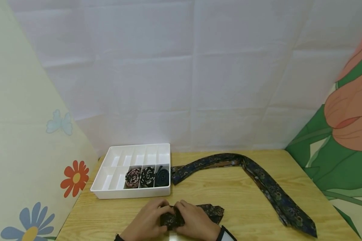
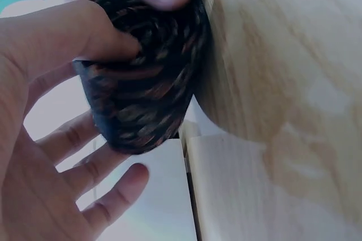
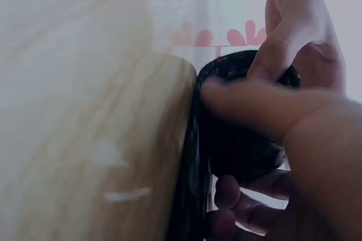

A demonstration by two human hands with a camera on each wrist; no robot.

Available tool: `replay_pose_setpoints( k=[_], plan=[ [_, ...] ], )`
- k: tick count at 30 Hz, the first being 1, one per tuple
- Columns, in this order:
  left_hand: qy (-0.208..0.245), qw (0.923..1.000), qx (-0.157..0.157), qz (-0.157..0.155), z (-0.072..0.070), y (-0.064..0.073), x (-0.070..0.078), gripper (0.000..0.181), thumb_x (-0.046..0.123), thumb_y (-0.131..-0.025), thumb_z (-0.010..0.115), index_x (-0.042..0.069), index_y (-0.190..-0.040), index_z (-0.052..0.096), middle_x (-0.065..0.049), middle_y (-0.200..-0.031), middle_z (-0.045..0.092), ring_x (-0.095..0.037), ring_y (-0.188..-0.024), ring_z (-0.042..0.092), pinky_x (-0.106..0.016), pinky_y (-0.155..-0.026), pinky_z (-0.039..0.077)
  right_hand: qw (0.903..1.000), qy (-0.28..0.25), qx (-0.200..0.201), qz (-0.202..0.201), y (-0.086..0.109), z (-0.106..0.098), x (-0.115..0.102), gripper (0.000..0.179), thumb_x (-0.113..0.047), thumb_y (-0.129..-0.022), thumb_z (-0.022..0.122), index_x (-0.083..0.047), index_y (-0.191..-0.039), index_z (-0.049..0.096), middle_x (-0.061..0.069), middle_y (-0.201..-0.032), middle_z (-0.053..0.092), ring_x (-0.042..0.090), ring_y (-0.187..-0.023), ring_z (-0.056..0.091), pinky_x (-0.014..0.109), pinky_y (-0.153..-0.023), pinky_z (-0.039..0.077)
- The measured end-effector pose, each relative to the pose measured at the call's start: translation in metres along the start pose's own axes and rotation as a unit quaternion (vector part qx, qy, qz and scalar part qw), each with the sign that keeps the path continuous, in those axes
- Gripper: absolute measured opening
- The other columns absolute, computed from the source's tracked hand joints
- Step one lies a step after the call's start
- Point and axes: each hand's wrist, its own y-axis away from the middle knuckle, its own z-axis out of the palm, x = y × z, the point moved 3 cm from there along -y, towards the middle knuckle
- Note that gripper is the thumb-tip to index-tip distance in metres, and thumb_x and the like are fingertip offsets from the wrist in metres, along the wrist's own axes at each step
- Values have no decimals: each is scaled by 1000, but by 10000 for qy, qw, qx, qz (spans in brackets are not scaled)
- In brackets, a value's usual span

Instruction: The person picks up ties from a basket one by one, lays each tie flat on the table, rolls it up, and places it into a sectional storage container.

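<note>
A dark patterned necktie [image 1: 169, 221], partly rolled into a coil, is between my two hands at the near side of the table. My left hand [image 1: 149, 219] grips the coil from the left, its thumb pressed to the spiral end [image 2: 150, 31] in the left wrist view. From the other side my right hand [image 1: 196, 221] holds the same roll, thumb across it. The loose tail [image 1: 214, 211] of this necktie lies flat on the table to the right. In the right wrist view the coil [image 3: 243, 150] is dark and partly hidden by the thumb.
Behind the hands stands a white divided tray [image 1: 132, 194] with three rolled neckties [image 1: 147, 177] in its front right compartments. Another dark floral necktie [image 1: 265, 177] lies unrolled in a bend across the wooden table [image 1: 244, 214], one end beside the tray. Walls enclose the table's back and sides.
</note>
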Motion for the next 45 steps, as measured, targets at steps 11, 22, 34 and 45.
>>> replay_pose_setpoints(
  k=[11,22,34,45],
  plan=[
    [-91,9999,-66,-51,-1,-1,1,49,27,-73,92,32,-118,74,8,-117,63,-8,-104,57,-33,-89,53,9999,83,52,27,2,-2,2,57,-51,-88,84,-23,-132,62,-9,-111,63,1,-88,61,30,-71,54],
    [-252,9996,19,91,-2,-6,4,48,28,-71,92,31,-118,78,9,-119,65,-10,-109,60,-34,-93,55,9999,62,126,4,4,-5,6,59,-58,-86,83,-25,-129,62,-10,-112,68,1,-92,65,30,-72,55],
    [-268,9994,145,186,3,-12,9,48,28,-73,93,31,-116,73,6,-123,64,-13,-111,62,-36,-94,56,9998,-79,75,-153,6,-12,16,58,-60,-84,83,-26,-127,63,-13,-108,70,-1,-86,64,27,-68,53],
    [-207,9996,78,193,7,-11,10,55,29,-73,91,33,-125,74,9,-120,61,-9,-108,57,-32,-91,54,9995,234,139,-174,10,-13,12,51,-50,-83,88,-28,-121,63,-15,-104,67,-2,-88,62,27,-70,52]
  ],
)
